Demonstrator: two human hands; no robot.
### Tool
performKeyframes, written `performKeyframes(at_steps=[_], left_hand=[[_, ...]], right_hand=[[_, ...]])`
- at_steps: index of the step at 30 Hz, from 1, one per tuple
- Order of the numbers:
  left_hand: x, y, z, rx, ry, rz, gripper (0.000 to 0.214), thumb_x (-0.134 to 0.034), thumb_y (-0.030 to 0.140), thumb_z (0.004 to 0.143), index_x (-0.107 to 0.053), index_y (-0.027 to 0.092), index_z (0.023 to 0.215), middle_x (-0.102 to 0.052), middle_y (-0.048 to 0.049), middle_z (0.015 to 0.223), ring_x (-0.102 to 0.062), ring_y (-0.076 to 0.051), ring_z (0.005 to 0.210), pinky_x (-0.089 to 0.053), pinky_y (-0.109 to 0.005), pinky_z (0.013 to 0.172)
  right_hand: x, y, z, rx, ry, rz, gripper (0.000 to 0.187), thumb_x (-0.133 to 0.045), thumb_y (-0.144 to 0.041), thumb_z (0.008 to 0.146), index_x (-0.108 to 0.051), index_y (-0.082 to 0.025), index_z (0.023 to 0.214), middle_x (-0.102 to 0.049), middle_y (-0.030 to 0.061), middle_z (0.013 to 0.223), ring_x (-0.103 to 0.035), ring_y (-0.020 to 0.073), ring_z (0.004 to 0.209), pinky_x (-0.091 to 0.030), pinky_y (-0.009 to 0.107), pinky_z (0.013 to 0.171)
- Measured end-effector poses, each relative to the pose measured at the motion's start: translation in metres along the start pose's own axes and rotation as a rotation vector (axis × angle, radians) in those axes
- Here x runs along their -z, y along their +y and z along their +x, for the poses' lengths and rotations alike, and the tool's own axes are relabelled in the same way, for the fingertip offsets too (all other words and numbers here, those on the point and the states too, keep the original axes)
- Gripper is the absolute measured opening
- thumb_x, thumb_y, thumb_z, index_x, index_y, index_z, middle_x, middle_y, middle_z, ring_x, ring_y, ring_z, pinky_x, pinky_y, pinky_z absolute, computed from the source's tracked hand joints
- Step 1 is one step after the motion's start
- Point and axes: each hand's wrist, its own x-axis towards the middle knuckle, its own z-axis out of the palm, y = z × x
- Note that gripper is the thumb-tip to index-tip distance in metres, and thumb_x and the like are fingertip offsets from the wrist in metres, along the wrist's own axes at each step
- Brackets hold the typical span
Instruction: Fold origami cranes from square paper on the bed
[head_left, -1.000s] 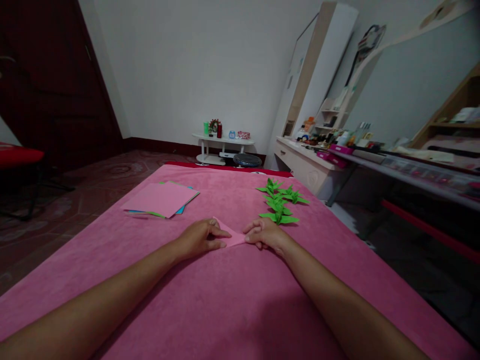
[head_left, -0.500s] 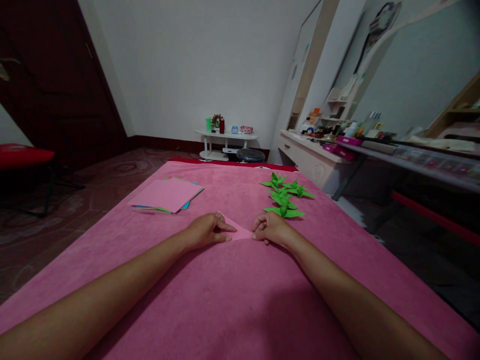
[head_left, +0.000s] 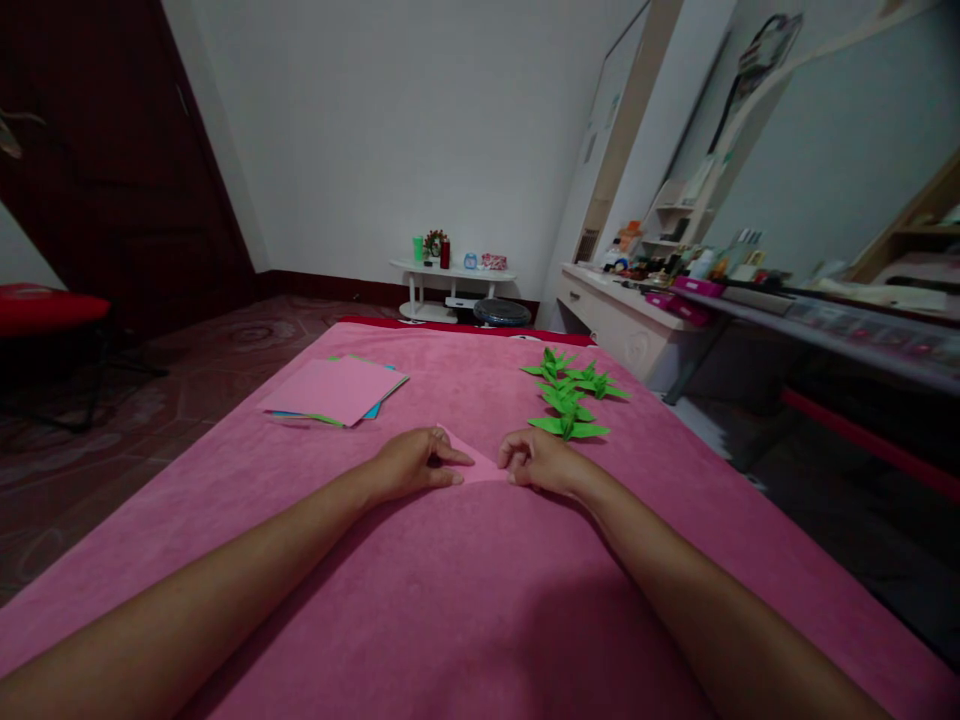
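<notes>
A small folded pink paper point(head_left: 478, 463) lies on the pink cloth point(head_left: 465, 590) between my hands. My left hand point(head_left: 411, 465) pinches its left side, fingers curled and pressed on the fold. My right hand point(head_left: 541, 461) grips the paper's right corner with curled fingers. Both forearms rest on the cloth. Several green folded paper cranes point(head_left: 570, 395) lie in a row just beyond my right hand.
A stack of coloured paper sheets point(head_left: 336, 389), pink on top, lies at the far left of the cloth. A cluttered desk point(head_left: 675, 300) stands at the right, a small white table point(head_left: 450, 285) by the far wall, a red chair point(head_left: 45, 310) at left.
The view shifted slightly. My right hand's fingers crept a little further onto the pink paper; the left hand keeps its hold.
</notes>
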Motion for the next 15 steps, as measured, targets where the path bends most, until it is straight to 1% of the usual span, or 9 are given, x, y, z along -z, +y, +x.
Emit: performKeyframes(at_steps=[2, 4, 7, 9, 11, 12, 13, 15], left_hand=[[0.001, 0.002, 0.000, 0.008, -0.005, 0.003, 0.038, -0.058, 0.045, 0.078, -0.064, 0.028, 0.112, -0.052, -0.0011, 0.075, -0.048, -0.014, 0.074, -0.034, -0.022, 0.066], [0.002, 0.002, 0.000, 0.013, -0.010, 0.003, 0.039, -0.058, 0.045, 0.078, -0.065, 0.028, 0.112, -0.052, -0.0011, 0.075, -0.048, -0.014, 0.072, -0.034, -0.022, 0.065], [0.001, 0.001, 0.000, 0.002, -0.005, -0.004, 0.038, -0.058, 0.046, 0.078, -0.064, 0.029, 0.112, -0.051, -0.0010, 0.075, -0.047, -0.014, 0.072, -0.034, -0.022, 0.065], [0.000, -0.001, 0.000, -0.001, -0.002, -0.009, 0.038, -0.058, 0.046, 0.078, -0.064, 0.029, 0.112, -0.050, -0.0010, 0.075, -0.047, -0.014, 0.072, -0.033, -0.022, 0.064], [0.000, -0.002, 0.000, -0.002, -0.001, -0.011, 0.038, -0.058, 0.046, 0.078, -0.064, 0.030, 0.112, -0.050, -0.0009, 0.075, -0.047, -0.014, 0.073, -0.033, -0.022, 0.065], [0.000, -0.002, 0.000, -0.002, -0.002, -0.011, 0.038, -0.058, 0.046, 0.078, -0.064, 0.030, 0.112, -0.051, -0.0008, 0.075, -0.047, -0.014, 0.072, -0.033, -0.022, 0.065], [-0.001, -0.002, 0.000, -0.003, -0.001, -0.010, 0.038, -0.058, 0.046, 0.078, -0.064, 0.030, 0.112, -0.051, -0.0008, 0.075, -0.047, -0.014, 0.073, -0.033, -0.022, 0.065], [0.000, -0.002, -0.001, -0.006, 0.006, -0.009, 0.038, -0.058, 0.046, 0.079, -0.064, 0.029, 0.112, -0.052, -0.0010, 0.076, -0.047, -0.014, 0.073, -0.034, -0.022, 0.066]], right_hand=[[0.002, 0.003, -0.001, 0.020, 0.002, -0.046, 0.027, -0.055, -0.002, 0.054, -0.068, -0.014, 0.074, -0.054, -0.0069, 0.048, -0.041, 0.0041, 0.042, -0.028, 0.015, 0.041], [0.006, 0.004, -0.003, 0.028, 0.015, -0.138, 0.028, -0.056, -0.005, 0.057, -0.071, -0.014, 0.079, -0.057, -0.0045, 0.051, -0.044, 0.0060, 0.044, -0.030, 0.016, 0.042], [0.011, -0.002, -0.014, 0.041, 0.048, -0.345, 0.027, -0.057, -0.008, 0.063, -0.074, -0.016, 0.083, -0.067, 0.0006, 0.062, -0.055, 0.0108, 0.053, -0.037, 0.019, 0.049], [0.010, -0.015, -0.024, 0.067, 0.059, -0.501, 0.026, -0.057, -0.010, 0.066, -0.075, -0.021, 0.083, -0.072, 0.0023, 0.076, -0.063, 0.0145, 0.069, -0.043, 0.021, 0.059], [0.005, -0.034, -0.035, 0.118, 0.098, -0.719, 0.029, -0.055, -0.010, 0.070, -0.074, -0.025, 0.086, -0.073, 0.0028, 0.089, -0.065, 0.0173, 0.085, -0.044, 0.024, 0.071], [0.001, -0.045, -0.041, 0.098, 0.107, -0.851, 0.031, -0.054, -0.008, 0.069, -0.074, -0.025, 0.088, -0.073, 0.0043, 0.091, -0.065, 0.0195, 0.089, -0.044, 0.026, 0.072], [-0.003, -0.055, -0.045, 0.073, 0.090, -0.969, 0.031, -0.055, -0.007, 0.068, -0.074, -0.023, 0.087, -0.073, 0.0071, 0.091, -0.065, 0.0220, 0.089, -0.044, 0.028, 0.072], [-0.011, -0.072, -0.051, 0.005, 0.045, -1.129, 0.027, -0.055, -0.007, 0.068, -0.073, -0.017, 0.086, -0.072, 0.0137, 0.091, -0.066, 0.0261, 0.088, -0.045, 0.030, 0.069]])
